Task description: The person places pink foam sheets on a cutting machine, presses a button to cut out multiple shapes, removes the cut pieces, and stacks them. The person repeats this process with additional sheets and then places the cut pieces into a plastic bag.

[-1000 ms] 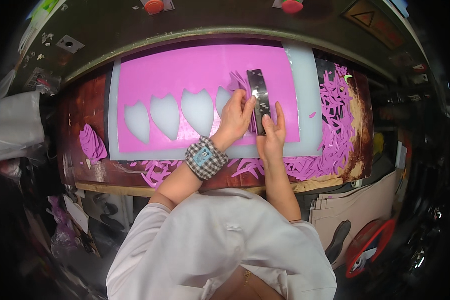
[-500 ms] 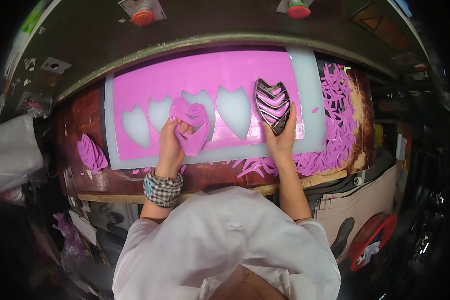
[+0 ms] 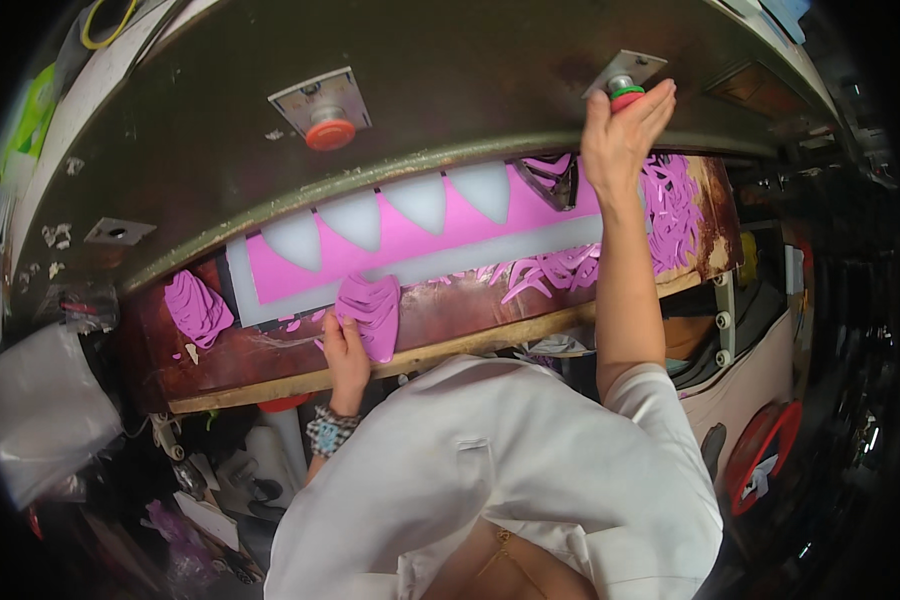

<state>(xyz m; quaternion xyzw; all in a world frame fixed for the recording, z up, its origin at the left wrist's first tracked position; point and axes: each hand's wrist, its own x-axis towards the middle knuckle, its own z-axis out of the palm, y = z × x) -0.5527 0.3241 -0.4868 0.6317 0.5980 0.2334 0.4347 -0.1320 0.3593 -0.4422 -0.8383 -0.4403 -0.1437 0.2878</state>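
Observation:
My left hand (image 3: 345, 352) is closed on a pink cut-out piece (image 3: 372, 318) with slits in it, low over the near edge of the bench. My right hand (image 3: 622, 135) is raised to a red and green push button (image 3: 625, 96) on the dark green machine beam (image 3: 470, 90). Its fingers are stretched out, and the button shows at the palm side. Below the beam a pink sheet (image 3: 370, 262) with several pointed holes rests on a pale board (image 3: 560, 236). A black-edged cutting die (image 3: 562, 192) stands on the sheet's right part, its far end hidden by the beam.
A second button (image 3: 330, 132), orange-red, sits on the beam further left. A stack of pink pieces (image 3: 198, 308) lies at the bench's left end. Pink offcuts (image 3: 673, 215) heap at the right and along the front. A wooden strip (image 3: 450, 350) edges the bench.
My right hand has let go of the cutting die and gone up to the right-hand button. My left hand has drawn the pink piece nearer. The beam now covers the sheet's far part.

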